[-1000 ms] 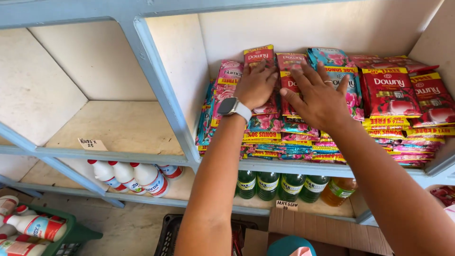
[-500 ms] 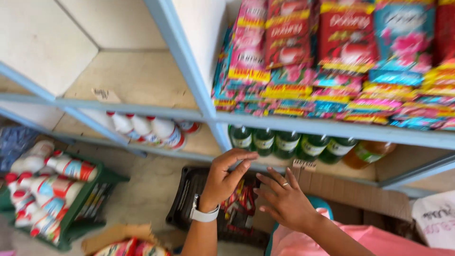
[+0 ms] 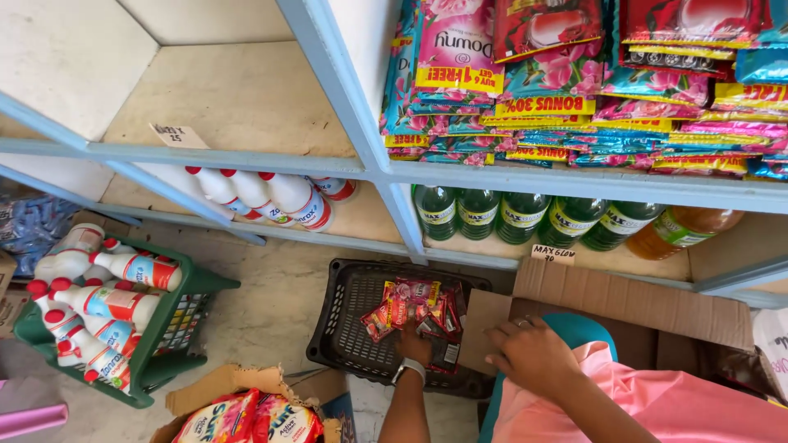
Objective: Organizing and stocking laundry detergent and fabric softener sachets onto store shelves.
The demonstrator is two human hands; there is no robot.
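**Hands at the black floor basket below the shelving**

The left hand, with a watch on its wrist, reaches into the black plastic basket standing on the floor. Its fingers are closed on a bunch of red sachets, which fan out above the hand, inside the basket near its right wall.

The right hand rests just right of the basket, at the edge of a cardboard box; its fingers are loosely curled and hold nothing.

Above, the blue shelf carries stacked sachet packs; green bottles lie on the level below. At the left, a green crate of white bottles with red caps stands on the floor, well apart from the basket.
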